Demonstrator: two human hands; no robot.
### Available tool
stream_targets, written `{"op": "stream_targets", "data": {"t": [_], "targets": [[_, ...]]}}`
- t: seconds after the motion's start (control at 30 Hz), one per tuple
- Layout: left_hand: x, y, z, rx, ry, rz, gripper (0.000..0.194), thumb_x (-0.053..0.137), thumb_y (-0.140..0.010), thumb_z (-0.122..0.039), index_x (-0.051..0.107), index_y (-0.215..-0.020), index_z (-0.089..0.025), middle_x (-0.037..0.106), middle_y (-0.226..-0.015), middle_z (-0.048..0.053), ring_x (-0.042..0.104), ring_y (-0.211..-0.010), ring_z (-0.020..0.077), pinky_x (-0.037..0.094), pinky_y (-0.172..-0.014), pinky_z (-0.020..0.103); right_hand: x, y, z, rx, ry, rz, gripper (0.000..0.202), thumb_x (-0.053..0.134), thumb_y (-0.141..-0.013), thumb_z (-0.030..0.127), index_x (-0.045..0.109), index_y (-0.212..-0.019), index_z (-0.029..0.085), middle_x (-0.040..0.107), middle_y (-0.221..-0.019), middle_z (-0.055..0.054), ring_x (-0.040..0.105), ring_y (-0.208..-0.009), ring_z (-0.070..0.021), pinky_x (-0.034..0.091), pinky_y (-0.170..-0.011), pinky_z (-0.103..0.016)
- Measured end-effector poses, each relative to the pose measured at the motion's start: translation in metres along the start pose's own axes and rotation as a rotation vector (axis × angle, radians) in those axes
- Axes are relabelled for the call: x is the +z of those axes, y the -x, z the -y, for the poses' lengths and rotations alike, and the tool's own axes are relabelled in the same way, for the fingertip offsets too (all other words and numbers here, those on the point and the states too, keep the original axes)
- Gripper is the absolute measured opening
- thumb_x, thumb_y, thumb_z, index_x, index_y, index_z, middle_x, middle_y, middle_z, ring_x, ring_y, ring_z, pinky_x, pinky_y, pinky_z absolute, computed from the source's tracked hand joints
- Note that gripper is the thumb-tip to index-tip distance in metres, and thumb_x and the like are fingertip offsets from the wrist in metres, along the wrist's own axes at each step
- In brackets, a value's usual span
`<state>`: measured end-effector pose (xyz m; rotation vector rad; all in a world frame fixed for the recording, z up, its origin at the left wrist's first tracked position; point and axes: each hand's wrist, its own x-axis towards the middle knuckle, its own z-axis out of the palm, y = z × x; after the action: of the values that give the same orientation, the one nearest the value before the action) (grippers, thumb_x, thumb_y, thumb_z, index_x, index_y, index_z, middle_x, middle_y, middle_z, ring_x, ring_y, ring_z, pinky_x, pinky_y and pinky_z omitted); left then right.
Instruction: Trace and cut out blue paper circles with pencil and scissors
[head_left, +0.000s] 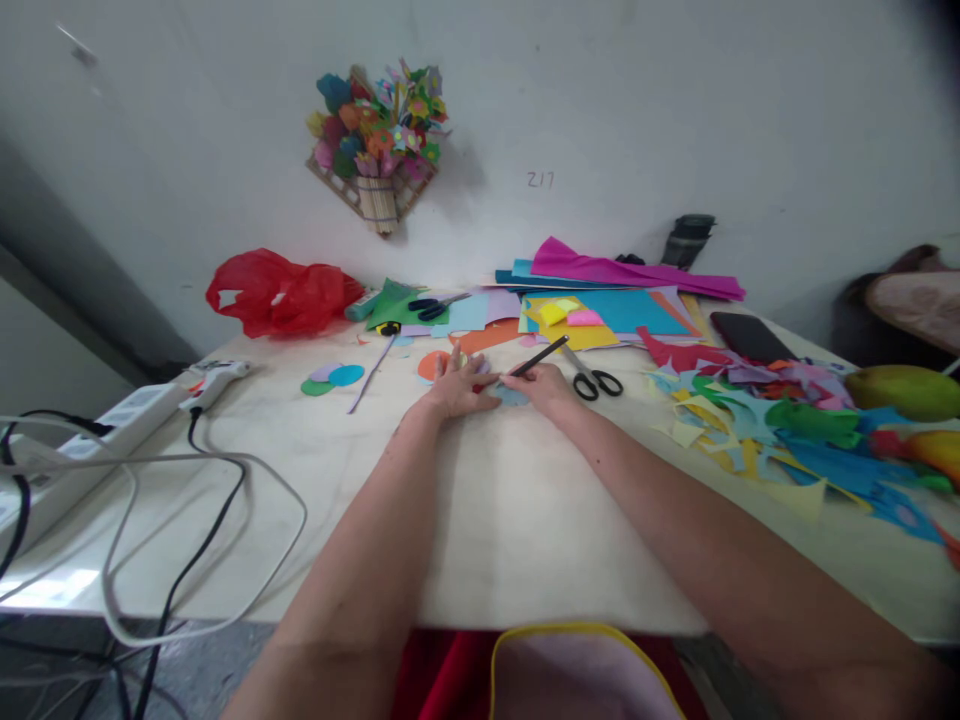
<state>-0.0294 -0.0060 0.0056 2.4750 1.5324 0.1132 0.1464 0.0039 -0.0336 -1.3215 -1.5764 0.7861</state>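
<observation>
My right hand grips a black pencil, its upper end slanting up to the right. Under its fingertips lies a small light blue paper piece, partly covered. My left hand rests on the table with fingers spread, its fingertips beside the blue paper. Just beyond the left fingers is an orange paper circle, partly hidden. Grey-bladed scissors with black handles lie right of my right hand. To the left sit overlapping paper circles, a blue one on top, beside a thin purple strip.
Paper scraps, a dark phone and a green fruit lie at right. Coloured sheets and more scissors lie at the back, near a red plastic bag. A power strip and loose cables occupy the left.
</observation>
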Motion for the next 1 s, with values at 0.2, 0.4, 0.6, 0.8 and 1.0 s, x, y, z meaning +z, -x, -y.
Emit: {"op": "stream_targets", "data": {"t": [0.2, 0.4, 0.6, 0.8, 1.0], "targets": [[-0.0003, 0.0002, 0.0003, 0.002, 0.013, 0.002, 0.069, 0.045, -0.065, -0.066, 0.044, -0.127, -0.036, 0.016, -0.147, -0.004, -0.017, -0.131, 0.0338, -0.014, -0.099, 0.056, 0.0004, -0.002, -0.0041, 0.002, 0.011, -0.004, 0.02, 0.068, -0.063, 0.035, 0.068, -0.073, 0.018, 0.068, -0.069, -0.003, 0.063, -0.07, -0.0175, 0.048, -0.062, -0.025], [0.0004, -0.0011, 0.0009, 0.002, 0.01, 0.004, 0.068, 0.045, -0.065, -0.065, 0.043, -0.127, -0.037, 0.016, -0.147, -0.005, -0.017, -0.13, 0.0342, -0.014, -0.099, 0.056, 0.0008, -0.0032, -0.0067, 0.002, 0.024, 0.01, 0.024, 0.065, -0.064, 0.039, 0.068, -0.075, 0.017, 0.068, -0.071, -0.003, 0.063, -0.07, -0.0172, 0.048, -0.062, -0.026], [0.0005, -0.0011, 0.0012, 0.007, 0.012, -0.003, 0.069, 0.046, -0.065, -0.066, 0.043, -0.127, -0.037, 0.018, -0.146, -0.003, -0.016, -0.131, 0.0345, -0.014, -0.099, 0.056, 0.0013, -0.0045, -0.009, 0.015, 0.0, -0.004, 0.021, 0.066, -0.063, 0.035, 0.067, -0.074, 0.017, 0.068, -0.07, -0.004, 0.063, -0.07, -0.0174, 0.048, -0.062, -0.026], [0.003, -0.0029, 0.0038, 0.009, 0.016, -0.01, 0.068, 0.046, -0.065, -0.066, 0.043, -0.127, -0.038, 0.018, -0.146, -0.003, -0.016, -0.131, 0.034, -0.013, -0.099, 0.056, 0.0017, -0.0049, -0.0103, 0.019, -0.034, -0.018, 0.018, 0.066, -0.063, 0.032, 0.066, -0.072, 0.016, 0.068, -0.068, -0.004, 0.064, -0.069, -0.0185, 0.049, -0.063, -0.028], [0.0043, -0.0043, 0.0051, 0.012, 0.023, -0.021, 0.067, 0.047, -0.065, -0.066, 0.044, -0.126, -0.038, 0.019, -0.146, -0.003, -0.015, -0.131, 0.0342, -0.013, -0.098, 0.057, 0.0008, -0.004, -0.008, 0.029, -0.049, -0.033, 0.019, 0.068, -0.062, 0.034, 0.066, -0.07, 0.017, 0.068, -0.067, -0.004, 0.064, -0.068, -0.0192, 0.05, -0.064, -0.03]]}}
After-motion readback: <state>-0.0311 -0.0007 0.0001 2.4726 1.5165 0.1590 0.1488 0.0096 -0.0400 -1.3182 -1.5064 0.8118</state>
